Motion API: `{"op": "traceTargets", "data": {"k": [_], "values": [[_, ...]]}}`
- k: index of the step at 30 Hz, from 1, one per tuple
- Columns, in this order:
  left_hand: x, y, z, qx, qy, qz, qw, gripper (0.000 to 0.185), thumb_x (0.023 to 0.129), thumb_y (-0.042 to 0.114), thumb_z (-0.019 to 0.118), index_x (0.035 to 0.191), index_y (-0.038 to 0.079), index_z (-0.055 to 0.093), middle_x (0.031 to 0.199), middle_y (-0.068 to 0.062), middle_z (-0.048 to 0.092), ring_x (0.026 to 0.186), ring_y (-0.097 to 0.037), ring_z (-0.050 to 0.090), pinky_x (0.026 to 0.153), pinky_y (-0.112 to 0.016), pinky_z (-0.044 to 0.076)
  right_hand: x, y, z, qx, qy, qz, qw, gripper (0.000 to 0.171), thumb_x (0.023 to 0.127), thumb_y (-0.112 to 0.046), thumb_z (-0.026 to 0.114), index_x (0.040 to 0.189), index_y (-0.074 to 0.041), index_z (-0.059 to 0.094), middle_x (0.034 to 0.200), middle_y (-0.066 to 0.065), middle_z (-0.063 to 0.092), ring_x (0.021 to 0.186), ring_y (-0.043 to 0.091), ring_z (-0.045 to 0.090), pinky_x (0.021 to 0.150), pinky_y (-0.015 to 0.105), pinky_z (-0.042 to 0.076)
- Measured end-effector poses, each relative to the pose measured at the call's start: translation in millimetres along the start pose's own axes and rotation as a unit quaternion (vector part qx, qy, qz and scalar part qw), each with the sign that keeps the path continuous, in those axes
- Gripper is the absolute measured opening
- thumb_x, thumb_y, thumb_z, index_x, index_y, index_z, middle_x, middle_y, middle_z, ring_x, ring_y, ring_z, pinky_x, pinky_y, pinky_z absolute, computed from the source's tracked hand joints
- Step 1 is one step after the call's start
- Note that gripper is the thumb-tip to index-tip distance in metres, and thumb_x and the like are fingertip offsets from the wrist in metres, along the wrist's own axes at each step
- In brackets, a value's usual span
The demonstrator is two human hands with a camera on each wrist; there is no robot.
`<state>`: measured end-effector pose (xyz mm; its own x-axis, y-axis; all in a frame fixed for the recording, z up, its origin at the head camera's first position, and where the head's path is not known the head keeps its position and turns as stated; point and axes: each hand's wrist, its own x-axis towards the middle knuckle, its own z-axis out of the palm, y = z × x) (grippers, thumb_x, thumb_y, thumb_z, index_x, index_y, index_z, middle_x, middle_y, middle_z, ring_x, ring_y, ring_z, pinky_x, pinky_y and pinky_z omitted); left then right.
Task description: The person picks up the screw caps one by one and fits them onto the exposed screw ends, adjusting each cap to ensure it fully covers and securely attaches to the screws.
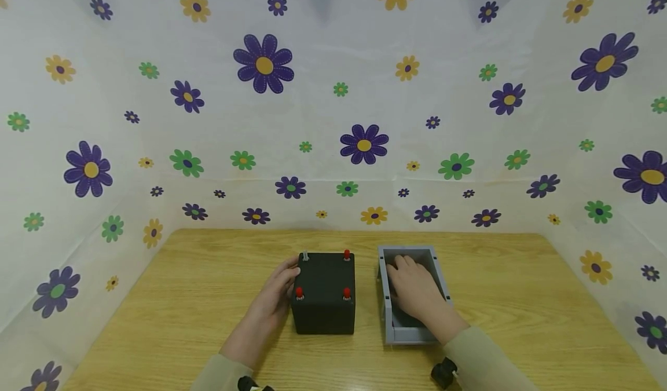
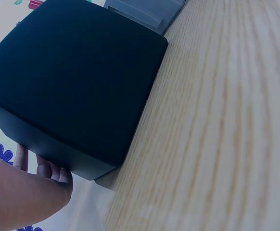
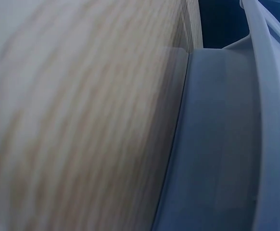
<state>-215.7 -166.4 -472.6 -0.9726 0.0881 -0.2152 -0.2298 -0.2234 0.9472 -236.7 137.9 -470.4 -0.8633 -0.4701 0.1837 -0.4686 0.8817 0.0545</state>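
A black box (image 1: 328, 278) stands on the table, with red caps (image 1: 346, 293) at three top corners and a bare metal post (image 1: 305, 256) at the far left one. My left hand (image 1: 271, 298) rests along its left side, thumb at the top edge; in the left wrist view the fingers (image 2: 43, 168) lie against the box's side. To the right is a grey open bin (image 1: 391, 336). My right hand (image 1: 417, 292) reaches down into it, fingers bent toward the bottom. The fingertips are hidden, so I cannot tell whether they hold anything.
The wooden table (image 1: 521, 310) runs back to a white flower-print sheet (image 1: 323, 107), which also rises on both sides. A narrow strip of table separates the box from the bin. Small black devices (image 1: 444, 372) sit on both wrists.
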Motion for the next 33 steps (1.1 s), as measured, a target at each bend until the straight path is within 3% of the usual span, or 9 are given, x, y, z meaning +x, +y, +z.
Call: {"op": "traceTargets", "data": {"k": [16, 24, 33], "values": [[-0.3, -0.3, 0.0, 0.002, -0.005, 0.001, 1.0000, 0.059, 0.105, 0.018, 0.051, 0.160, 0.005, 0.036, 0.147, -0.003, 0.054, 0.117, -0.004, 0.056, 0.098, -0.017, 0.045, 0.3, -2.2, 0.7, 0.000, 0.004, 0.000, 1.000, 0.039, 0.087, -0.018, 0.088, 0.115, 0.003, 0.072, 0.110, 0.019, 0.066, 0.100, 0.034, 0.063, 0.086, 0.047, 0.060], [0.3, -1.2, 0.2, -0.010, -0.001, 0.008, 0.9999, 0.055, 0.105, 0.017, 0.052, 0.157, 0.004, 0.040, 0.129, 0.008, 0.063, 0.114, -0.005, 0.058, 0.097, -0.018, 0.046, 1.3, -3.4, 0.4, -0.009, 0.011, 0.004, 1.000, 0.032, 0.088, -0.015, 0.086, 0.113, 0.001, 0.074, 0.108, 0.017, 0.067, 0.100, 0.032, 0.064, 0.086, 0.046, 0.060], [0.0, -0.8, -0.3, -0.007, -0.008, 0.006, 0.9999, 0.057, 0.105, 0.018, 0.051, 0.159, 0.004, 0.038, 0.140, 0.003, 0.057, 0.116, -0.005, 0.057, 0.098, -0.018, 0.046, 1.4, -3.2, -0.7, -0.005, 0.015, -0.006, 1.000, 0.024, 0.090, -0.012, 0.084, 0.110, 0.000, 0.076, 0.107, 0.017, 0.067, 0.099, 0.032, 0.064, 0.086, 0.047, 0.060]]}}
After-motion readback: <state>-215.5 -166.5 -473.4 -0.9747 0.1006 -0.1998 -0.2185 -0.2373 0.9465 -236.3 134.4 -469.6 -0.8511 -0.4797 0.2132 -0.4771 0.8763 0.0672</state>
